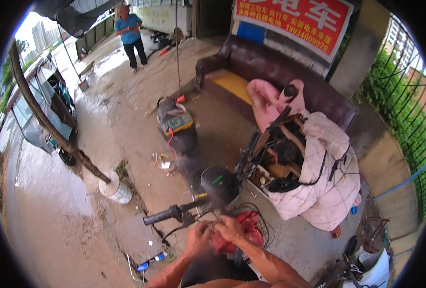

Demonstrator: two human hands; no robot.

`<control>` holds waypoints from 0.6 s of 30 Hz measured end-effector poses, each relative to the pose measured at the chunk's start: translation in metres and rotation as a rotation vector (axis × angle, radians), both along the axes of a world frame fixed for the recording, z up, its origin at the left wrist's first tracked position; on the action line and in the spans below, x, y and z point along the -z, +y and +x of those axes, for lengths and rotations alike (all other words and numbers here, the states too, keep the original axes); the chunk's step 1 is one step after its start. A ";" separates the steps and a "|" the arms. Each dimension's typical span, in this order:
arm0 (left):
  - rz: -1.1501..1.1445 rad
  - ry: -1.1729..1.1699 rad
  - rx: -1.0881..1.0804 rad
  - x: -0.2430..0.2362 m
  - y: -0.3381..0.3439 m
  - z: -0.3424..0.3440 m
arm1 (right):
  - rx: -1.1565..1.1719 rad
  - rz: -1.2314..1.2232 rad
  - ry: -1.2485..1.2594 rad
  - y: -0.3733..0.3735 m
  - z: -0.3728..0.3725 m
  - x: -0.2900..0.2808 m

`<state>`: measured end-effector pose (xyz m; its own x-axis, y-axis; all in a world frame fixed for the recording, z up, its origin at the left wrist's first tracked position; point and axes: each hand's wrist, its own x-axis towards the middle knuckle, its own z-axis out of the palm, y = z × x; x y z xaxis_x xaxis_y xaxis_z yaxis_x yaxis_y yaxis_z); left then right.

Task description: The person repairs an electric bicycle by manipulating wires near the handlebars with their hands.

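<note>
Close in front of me stands an electric scooter, its black handlebar grip (162, 216) pointing left and its round black dash unit (220, 184) just beyond my hands. My left hand (200, 237) is closed, fingertips pinched, beside the brake lever. Touching or nearly touching it, my right hand (230, 227) is closed too. What the fingers hold is too small and partly hidden to make out. Under and beside the right hand lies a crumpled-looking red piece (251, 225) among loose black cables (269, 225). On the scooter's dark seat (183, 140) rests a yellow multimeter (178, 124) with a red lead.
A second vehicle with a pink quilted cover (313, 192) stands right, before a dark red sofa (280, 55). Left, a wooden pole (54, 129) rises from a white bucket (116, 188). Small scraps and a blue item (143, 266) lie on the ground. A person (129, 36) stands far off.
</note>
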<state>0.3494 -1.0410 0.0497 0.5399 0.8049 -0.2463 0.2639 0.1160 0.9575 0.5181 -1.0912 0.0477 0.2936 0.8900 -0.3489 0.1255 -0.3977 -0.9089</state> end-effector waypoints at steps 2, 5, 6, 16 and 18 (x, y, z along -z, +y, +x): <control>-0.050 0.026 -0.003 -0.008 0.000 0.000 | -0.066 0.029 -0.097 -0.001 0.001 0.005; 0.086 0.068 0.053 0.024 -0.003 -0.013 | -0.145 -0.076 -0.245 0.000 -0.004 0.011; 0.158 0.090 0.069 0.025 -0.002 -0.015 | -0.159 -0.077 -0.237 0.000 -0.003 0.019; 0.784 -0.276 0.152 -0.237 0.028 -0.005 | 0.019 0.202 0.148 -0.005 -0.013 0.088; 0.960 -0.375 0.148 -0.289 0.054 0.006 | 0.061 0.137 0.158 -0.011 -0.014 0.069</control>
